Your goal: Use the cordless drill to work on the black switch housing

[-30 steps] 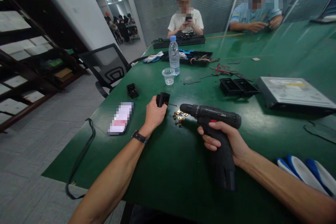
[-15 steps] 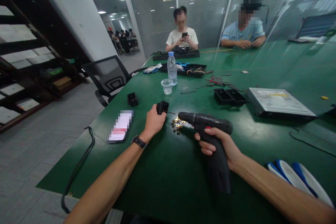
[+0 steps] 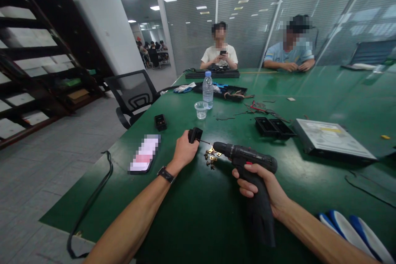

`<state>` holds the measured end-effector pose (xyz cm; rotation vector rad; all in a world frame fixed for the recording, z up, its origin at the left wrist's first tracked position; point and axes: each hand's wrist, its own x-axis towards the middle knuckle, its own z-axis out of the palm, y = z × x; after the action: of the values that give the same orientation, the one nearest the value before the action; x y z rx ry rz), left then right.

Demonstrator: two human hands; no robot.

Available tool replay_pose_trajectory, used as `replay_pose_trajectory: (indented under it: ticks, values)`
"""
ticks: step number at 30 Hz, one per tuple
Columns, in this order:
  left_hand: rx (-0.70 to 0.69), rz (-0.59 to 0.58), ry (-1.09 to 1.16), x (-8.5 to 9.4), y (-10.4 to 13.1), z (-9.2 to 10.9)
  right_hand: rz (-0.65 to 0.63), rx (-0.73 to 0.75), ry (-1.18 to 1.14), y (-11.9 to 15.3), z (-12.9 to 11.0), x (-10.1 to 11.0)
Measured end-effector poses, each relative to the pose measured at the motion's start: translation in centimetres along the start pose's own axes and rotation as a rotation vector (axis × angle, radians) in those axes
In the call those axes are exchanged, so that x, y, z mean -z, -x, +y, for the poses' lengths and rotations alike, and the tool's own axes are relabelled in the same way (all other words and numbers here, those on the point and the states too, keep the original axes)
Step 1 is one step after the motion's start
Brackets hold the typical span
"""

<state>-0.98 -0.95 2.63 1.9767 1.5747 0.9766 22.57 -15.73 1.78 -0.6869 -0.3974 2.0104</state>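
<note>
My left hand (image 3: pixel 185 149), with a dark watch on its wrist, grips a small black plastic part (image 3: pixel 195 135). A black power drill (image 3: pixel 247 157) is held by its handle in my right hand (image 3: pixel 262 185), the index finger at the red trigger. The drill's thin bit points left and reaches the black part; whether its tip sits in a screw is too small to tell. Below the bit, small brass plates and dark screws (image 3: pixel 212 159) lie in a loose pile on the green table (image 3: pixel 185 222).
Beyond my hands stand a clear cup (image 3: pixel 201 110) and a water bottle (image 3: pixel 208 90). Left are a phone (image 3: pixel 144 154) and a black box (image 3: pixel 160 122). Right are black trays (image 3: pixel 274 128), a metal case (image 3: pixel 334 140) and gloves (image 3: pixel 355 231). Two people sit across the table.
The whole view has shifted, with the table and objects slightly lower in it. Both hands keep their holds, and the drill stays pointed at the black part.
</note>
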Motion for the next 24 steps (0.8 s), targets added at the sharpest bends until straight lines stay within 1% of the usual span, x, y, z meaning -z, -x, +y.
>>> replay_pose_trajectory:
  ticks: [3,7,16,19,24]
  values:
    - [-0.01,0.004,0.032,0.1,0.0,-0.1,0.012,0.025,0.005,-0.1,0.1,-0.1]
    - [-0.028,0.007,0.048,0.0,0.0,-0.3,-0.009,0.03,-0.007,-0.3,0.4,0.1]
    - [0.008,-0.013,0.045,-0.4,-0.3,-0.7,-0.012,0.03,-0.046,-0.7,0.6,0.9]
    - [0.022,-0.031,0.063,-0.3,-0.3,-0.7,-0.018,0.023,-0.05,-0.6,0.4,0.8]
    - [0.009,-0.019,0.054,-0.3,-0.2,-0.7,-0.005,0.017,-0.028,-0.3,0.0,0.2]
